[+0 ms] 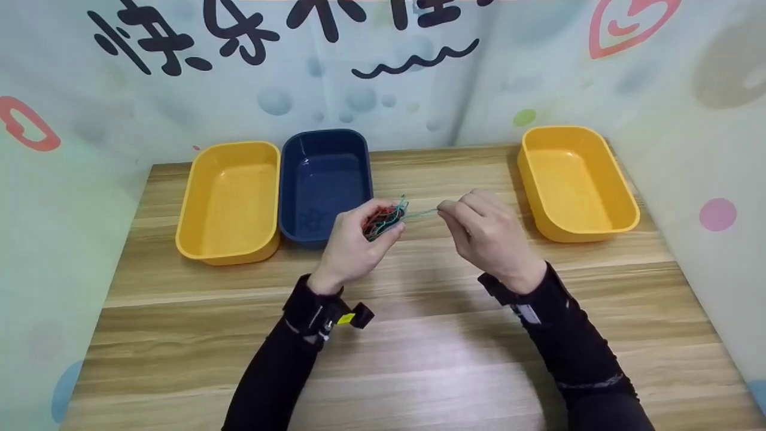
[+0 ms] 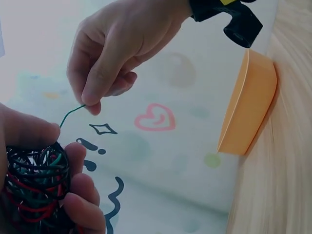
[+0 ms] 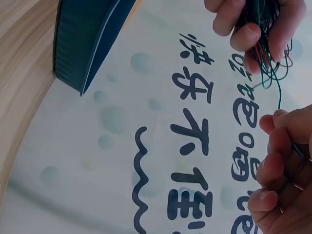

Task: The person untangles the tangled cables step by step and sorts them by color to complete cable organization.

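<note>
I read 快乐不 (image 1: 335, 15) in black on the pale backdrop (image 1: 413, 102), the fourth character unsure, with a wavy line (image 1: 416, 58) beneath. My right-wrist view adds another line of characters (image 3: 240, 165), which I can't read surely. Heart signs (image 1: 594, 30) show there too. The yellow tag's (image 1: 345, 319) print is too small.

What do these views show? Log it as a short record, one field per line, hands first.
Left hand: grips a tangled wire bundle
Right hand: pinches a green wire
Wire path: from the bundle across to the right hand
Bundle colours: red, green, dark strands
At left: yellow bin, dark blue bin close beside it
At right: second yellow bin
Surface: wood-grain table
Backdrop: pale, printed with dark characters
</note>
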`<state>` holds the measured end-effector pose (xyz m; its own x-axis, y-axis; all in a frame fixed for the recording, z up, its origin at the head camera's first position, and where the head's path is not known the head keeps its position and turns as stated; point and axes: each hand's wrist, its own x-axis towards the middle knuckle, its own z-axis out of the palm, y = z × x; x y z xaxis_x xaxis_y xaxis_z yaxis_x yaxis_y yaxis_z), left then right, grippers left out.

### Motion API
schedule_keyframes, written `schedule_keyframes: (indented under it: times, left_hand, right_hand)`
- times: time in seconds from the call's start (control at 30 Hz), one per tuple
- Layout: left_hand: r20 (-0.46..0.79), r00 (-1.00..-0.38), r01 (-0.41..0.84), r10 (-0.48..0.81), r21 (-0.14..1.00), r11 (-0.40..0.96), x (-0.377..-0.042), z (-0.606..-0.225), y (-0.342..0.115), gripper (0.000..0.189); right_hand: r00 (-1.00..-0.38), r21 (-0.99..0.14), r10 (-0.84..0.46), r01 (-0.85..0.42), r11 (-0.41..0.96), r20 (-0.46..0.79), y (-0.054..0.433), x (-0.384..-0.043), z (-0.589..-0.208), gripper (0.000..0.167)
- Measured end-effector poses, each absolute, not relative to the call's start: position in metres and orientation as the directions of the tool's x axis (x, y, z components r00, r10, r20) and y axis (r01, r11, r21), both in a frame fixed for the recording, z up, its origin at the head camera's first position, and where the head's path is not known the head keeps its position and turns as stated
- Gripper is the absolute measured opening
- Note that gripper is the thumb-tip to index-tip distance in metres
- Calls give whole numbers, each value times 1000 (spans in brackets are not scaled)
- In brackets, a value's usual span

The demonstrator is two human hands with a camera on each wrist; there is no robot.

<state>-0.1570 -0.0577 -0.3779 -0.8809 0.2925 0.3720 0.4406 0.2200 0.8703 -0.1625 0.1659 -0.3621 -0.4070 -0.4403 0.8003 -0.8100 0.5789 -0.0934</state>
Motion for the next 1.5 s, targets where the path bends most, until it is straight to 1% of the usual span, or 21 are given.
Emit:
schedule_keyframes:
  times: [0.23,0.37,0.53,0.63,0.83,0.93,1.07,1.13,1.3,1.5]
  left_hand:
    - [368,-871,458,326,847,268,-157,-375,-64,28]
    - [372,-868,462,329,848,262,-157,-374,-68,26]
    - [380,-862,466,336,855,227,-158,-371,-72,25]
    - [384,-865,449,323,880,156,-158,-369,-75,26]
    - [346,-911,332,226,938,-98,-160,-365,-78,23]
    - [311,-933,266,182,935,-233,-161,-364,-79,21]
    - [299,-942,220,151,892,-394,-161,-363,-79,18]
    - [292,-947,207,132,871,-445,-161,-363,-79,17]
    - [274,-959,198,77,836,-512,-163,-363,-82,17]
    - [248,-966,150,72,766,-625,-166,-365,-87,23]
  right_hand:
    - [-408,-111,-384,-791,602,829,175,-165,-356,3]
    - [-404,-120,-359,-788,604,842,179,-166,-353,3]
    - [-400,-119,-360,-791,599,843,180,-167,-352,4]
    - [-398,-121,-360,-795,595,844,180,-166,-352,4]
    - [-398,-121,-371,-802,585,839,178,-163,-352,4]
    - [-397,-120,-379,-805,580,836,177,-162,-352,3]
    - [-391,-111,-399,-814,570,829,175,-160,-352,5]
    - [-389,-106,-413,-821,562,823,173,-159,-353,7]
    - [-380,-92,-449,-836,541,808,168,-155,-355,8]
    - [-374,-79,-489,-849,523,788,163,-150,-358,11]
